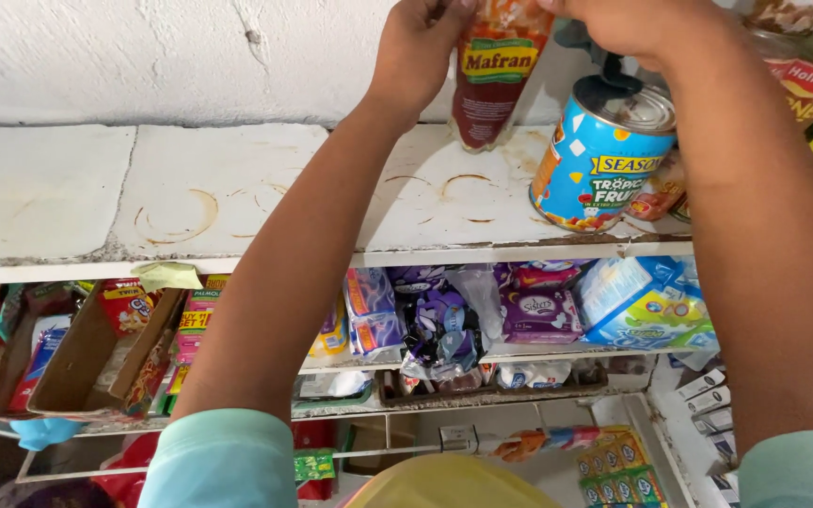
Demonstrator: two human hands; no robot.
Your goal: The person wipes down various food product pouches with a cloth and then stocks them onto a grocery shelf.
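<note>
Hands, left hand (422, 42) and right hand (632, 23), grip red sauce pouch (493, 80) beside blue can (599, 155); shelf (143, 202) leftward bare.

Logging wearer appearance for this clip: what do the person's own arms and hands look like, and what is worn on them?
Both forearms are bare from the upper arm down. Short, pale mint-green sleeves show at the lower edge of the picture. The left hand and right hand are bare: no gloves, and no watch, bracelet or ring is visible.
</note>
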